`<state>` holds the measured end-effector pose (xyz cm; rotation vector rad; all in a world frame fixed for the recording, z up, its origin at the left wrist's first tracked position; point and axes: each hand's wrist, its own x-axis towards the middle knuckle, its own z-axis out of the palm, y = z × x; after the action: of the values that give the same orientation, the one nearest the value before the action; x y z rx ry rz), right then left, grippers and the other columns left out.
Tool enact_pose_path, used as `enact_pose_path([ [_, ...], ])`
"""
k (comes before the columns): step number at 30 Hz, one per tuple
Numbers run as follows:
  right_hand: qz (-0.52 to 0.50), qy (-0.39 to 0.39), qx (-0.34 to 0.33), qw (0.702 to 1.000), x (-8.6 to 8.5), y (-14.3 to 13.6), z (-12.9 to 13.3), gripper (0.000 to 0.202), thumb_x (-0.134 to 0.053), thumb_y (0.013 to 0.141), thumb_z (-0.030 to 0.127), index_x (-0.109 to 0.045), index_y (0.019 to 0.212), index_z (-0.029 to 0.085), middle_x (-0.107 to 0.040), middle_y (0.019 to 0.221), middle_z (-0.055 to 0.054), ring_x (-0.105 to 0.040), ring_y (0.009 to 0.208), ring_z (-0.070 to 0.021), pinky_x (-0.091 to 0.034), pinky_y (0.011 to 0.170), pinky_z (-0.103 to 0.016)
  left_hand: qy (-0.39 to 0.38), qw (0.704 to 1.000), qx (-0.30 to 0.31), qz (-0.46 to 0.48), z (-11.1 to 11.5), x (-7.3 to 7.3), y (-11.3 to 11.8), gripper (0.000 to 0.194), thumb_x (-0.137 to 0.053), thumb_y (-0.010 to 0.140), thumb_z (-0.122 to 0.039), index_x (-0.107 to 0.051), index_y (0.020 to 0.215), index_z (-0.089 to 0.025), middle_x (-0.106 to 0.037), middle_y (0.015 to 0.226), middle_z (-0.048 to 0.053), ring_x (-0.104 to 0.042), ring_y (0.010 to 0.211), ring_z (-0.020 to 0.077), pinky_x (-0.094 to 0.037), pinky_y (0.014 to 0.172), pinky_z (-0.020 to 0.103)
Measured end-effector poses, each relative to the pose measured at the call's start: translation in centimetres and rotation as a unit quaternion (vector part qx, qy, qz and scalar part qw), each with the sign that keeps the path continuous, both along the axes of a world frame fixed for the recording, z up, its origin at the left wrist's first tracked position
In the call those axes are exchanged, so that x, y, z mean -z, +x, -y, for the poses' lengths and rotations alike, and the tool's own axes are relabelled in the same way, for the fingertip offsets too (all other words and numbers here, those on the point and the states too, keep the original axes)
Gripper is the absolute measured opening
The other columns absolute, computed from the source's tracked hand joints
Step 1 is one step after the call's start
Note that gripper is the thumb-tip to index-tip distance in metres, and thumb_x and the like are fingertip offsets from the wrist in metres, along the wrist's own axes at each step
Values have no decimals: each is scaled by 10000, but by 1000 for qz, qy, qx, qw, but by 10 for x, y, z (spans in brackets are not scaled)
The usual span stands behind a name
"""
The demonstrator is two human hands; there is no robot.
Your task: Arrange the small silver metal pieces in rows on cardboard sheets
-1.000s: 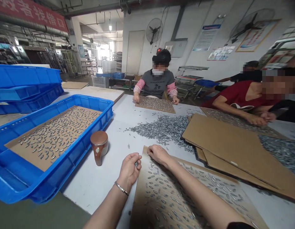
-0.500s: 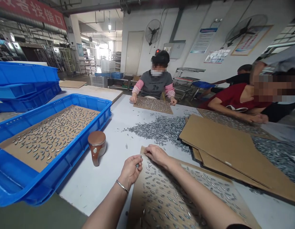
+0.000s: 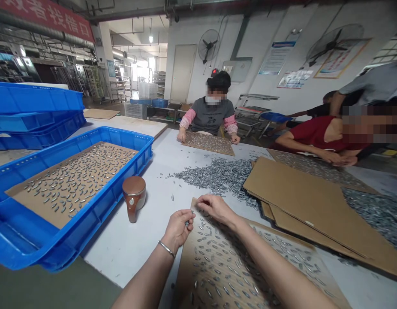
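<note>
My left hand (image 3: 179,227), with a metal bangle at the wrist, is closed on small metal pieces beside the left edge of a brown cardboard sheet (image 3: 185,266). One piece shows between thumb and forefinger. Over the sheet's far left corner is my right hand (image 3: 216,208), fingers bent down and close together; whatever its fingertips hold is hidden. Many small silvery oval pieces lie spaced out on the sheet. Beyond my hands spreads a heap of the same pieces (image 3: 218,174) on the white table (image 3: 163,167).
A blue tray (image 3: 98,223) with a filled sheet stands at left, near stacked blue trays (image 3: 37,103). A brown-handled object (image 3: 134,197) stands beside it. Cardboard sheets (image 3: 301,201) are stacked at right. One person (image 3: 211,113) sits opposite, another in red (image 3: 323,133) at right.
The view has shifted slightly. My hands stay at the sheet's far left corner with nearly the same pose. The hands of the person in red have moved a little left.
</note>
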<state>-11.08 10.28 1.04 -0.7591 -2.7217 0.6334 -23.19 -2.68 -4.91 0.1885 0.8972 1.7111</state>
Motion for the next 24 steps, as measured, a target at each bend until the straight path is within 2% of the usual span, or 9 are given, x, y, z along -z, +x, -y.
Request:
enact_pose_path([
  [3,-53,-107,-37,992,-3,5,15,216,-584,903,339,-728,863,182,-662,739,3,-548,693,-150,-405,663,-249,8,1000,-2,-9,0,0,4,257,-873,680,-72,-637,775,-108,-607,653,2,-467,507,43,-264,434,152],
  [5,-55,-124,-44,990,-3,7,20,201,-605,864,347,-710,825,181,-628,694,19,-517,661,-138,-386,635,-242,11,1000,-7,-12,0,-1,6,265,-881,665,-85,-637,767,-112,-592,636,-14,-451,495,40,-256,426,154],
  [7,-56,-126,-30,990,-2,6,15,195,-592,854,344,-694,822,181,-628,691,19,-517,657,-135,-385,631,-238,12,1000,-13,-11,0,-1,8,243,-859,690,-93,-633,774,-114,-637,682,10,-452,495,37,-266,425,153],
  [9,-50,-119,4,992,-3,4,3,193,-559,864,325,-684,837,181,-652,709,7,-539,666,-141,-401,640,-238,7,1000,-21,-4,-1,-1,7,194,-812,748,-105,-626,803,-112,-689,756,55,-472,504,41,-291,432,152],
  [12,7,-56,78,995,-2,0,-19,155,-548,850,236,-689,817,179,-683,713,-8,-574,692,-149,-414,686,-241,-7,999,-41,9,-2,-1,2,142,-748,828,-126,-616,876,-109,-709,796,92,-509,521,57,-334,451,156],
  [14,51,-25,92,994,2,-4,-28,136,-571,835,196,-696,784,178,-693,715,-9,-588,715,-148,-407,709,-236,-15,998,-52,16,-3,0,-1,136,-728,855,-129,-607,916,-109,-714,812,107,-522,526,63,-351,459,159],
  [20,92,-10,101,991,17,-16,-32,135,-611,817,148,-692,713,177,-697,713,-24,-602,737,-157,-374,696,-242,-27,998,-44,30,-2,-1,-1,134,-713,871,-106,-591,926,-118,-724,823,118,-521,512,63,-342,445,151],
  [24,91,2,135,987,13,-21,-29,94,-636,814,123,-721,807,163,-743,820,-58,-635,803,-171,-381,717,-246,-30,999,-22,34,1,-11,1,59,-652,898,-69,-607,887,-106,-727,785,117,-525,496,66,-337,423,145],
])
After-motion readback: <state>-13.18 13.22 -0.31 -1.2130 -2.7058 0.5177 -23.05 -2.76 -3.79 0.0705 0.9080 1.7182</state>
